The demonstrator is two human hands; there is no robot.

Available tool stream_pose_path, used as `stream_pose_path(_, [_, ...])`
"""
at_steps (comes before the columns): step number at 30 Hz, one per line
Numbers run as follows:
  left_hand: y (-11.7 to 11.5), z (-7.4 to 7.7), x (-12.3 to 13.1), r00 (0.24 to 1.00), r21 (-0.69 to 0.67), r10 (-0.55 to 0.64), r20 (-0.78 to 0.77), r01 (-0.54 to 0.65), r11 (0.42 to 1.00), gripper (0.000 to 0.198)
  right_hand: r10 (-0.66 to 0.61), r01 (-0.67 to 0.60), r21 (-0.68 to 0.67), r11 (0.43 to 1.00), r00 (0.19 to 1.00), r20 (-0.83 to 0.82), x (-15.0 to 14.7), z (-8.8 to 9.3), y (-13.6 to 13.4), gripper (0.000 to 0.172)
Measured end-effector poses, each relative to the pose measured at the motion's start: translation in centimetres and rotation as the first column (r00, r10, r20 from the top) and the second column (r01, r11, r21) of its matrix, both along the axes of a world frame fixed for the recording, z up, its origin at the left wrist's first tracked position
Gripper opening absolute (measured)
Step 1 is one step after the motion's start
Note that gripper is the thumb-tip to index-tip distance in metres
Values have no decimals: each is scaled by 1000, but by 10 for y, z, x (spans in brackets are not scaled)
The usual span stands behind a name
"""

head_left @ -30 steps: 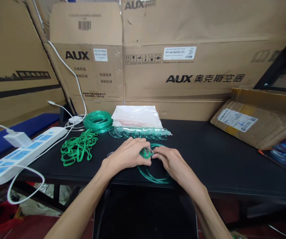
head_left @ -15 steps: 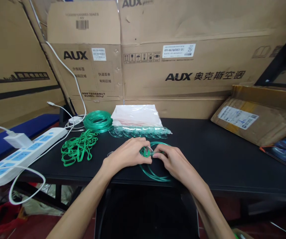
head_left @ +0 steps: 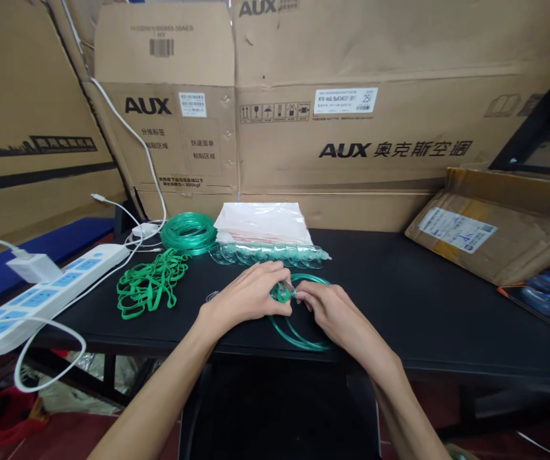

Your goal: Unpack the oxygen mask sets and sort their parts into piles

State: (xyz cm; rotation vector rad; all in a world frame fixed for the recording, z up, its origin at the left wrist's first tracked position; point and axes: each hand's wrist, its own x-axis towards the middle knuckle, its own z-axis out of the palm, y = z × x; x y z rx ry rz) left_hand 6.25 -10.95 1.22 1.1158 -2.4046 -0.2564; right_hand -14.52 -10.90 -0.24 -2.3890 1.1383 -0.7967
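My left hand [head_left: 250,294] curls around a clear green plastic mask [head_left: 282,294], with its small spout pointing right. At that spout, the thumb and fingers of my right hand [head_left: 329,310] are pinched together, apparently on an end of thin green tubing; the fingers mostly hide the joint. Loops of this green tubing [head_left: 298,342] lie on the black table under and beside my right hand. Behind my hands stands a row of similar nested clear green masks [head_left: 269,254].
Left of my hands lie a heap of green elastic straps [head_left: 152,284] and a thick green tubing coil [head_left: 188,233]. A white plastic bag [head_left: 262,220] rests behind the masks. A power strip [head_left: 39,300] with cables is at far left, a cardboard box [head_left: 490,223] at right.
My right fingers have shifted slightly and turned at the mask's spout. My left hand keeps its hold on the mask. The view has moved a little.
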Motion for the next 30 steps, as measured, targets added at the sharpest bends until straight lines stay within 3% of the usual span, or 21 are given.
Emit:
stream_pose_path(11, [-3,3,11,995,142,30,-92,-16,990,13,-83,85,-45,995,996,45,-8,-8,-5,11])
stream_pose_path(16, [-1,1,6,986,150,36,-160,-12,989,15,-94,97,-83,992,995,47,-3,-3,-1,21])
stream_pose_path(19, [-1,0,5,987,122,65,-147,-47,991,13,-209,217,-136,967,975,75,-9,1,2,26])
stream_pose_path(23, [0,-1,4,987,86,91,-133,-80,993,14,-449,450,-195,871,892,54,-30,-3,-1,37])
stream_pose_path(25, [0,0,3,986,99,109,-124,-97,990,14,-517,506,-199,839,856,-3,-38,-10,-4,39])
stream_pose_path(30, [2,0,0,988,160,117,-103,-99,982,14,-515,495,-169,852,850,-105,-40,-24,-9,14])
